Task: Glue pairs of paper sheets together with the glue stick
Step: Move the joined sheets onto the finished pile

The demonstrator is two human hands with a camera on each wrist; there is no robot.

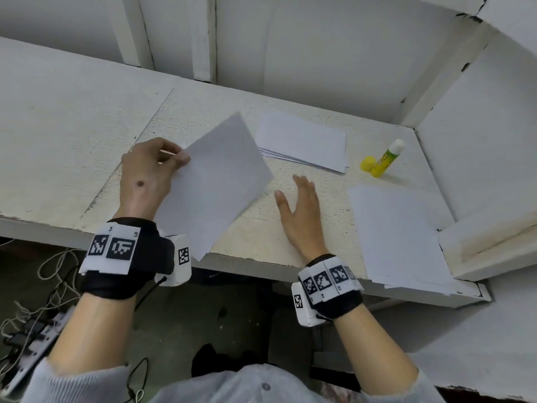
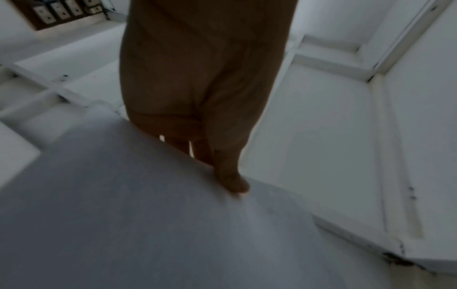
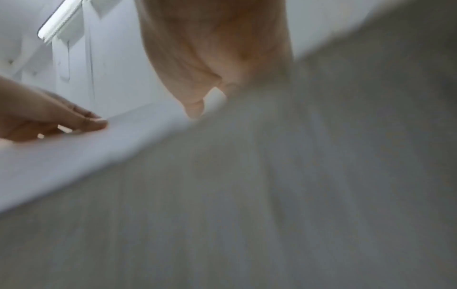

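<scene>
- The left hand (image 1: 146, 177) pinches a white rectangular paper sheet (image 1: 215, 181) by its left edge, tilted over the white worktop's (image 1: 72, 146) front edge
- The right hand (image 1: 299, 210) lies flat, fingers straight, on the worktop beside that sheet
- A yellow-green glue stick (image 1: 388, 158), uncapped, stands near the back right corner beside its yellow cap (image 1: 367, 163)
- A stack of white paper (image 1: 302, 141) lies towards the back edge

Cables (image 1: 49, 274) beneath white desk (image 1: 72, 146)
</scene>
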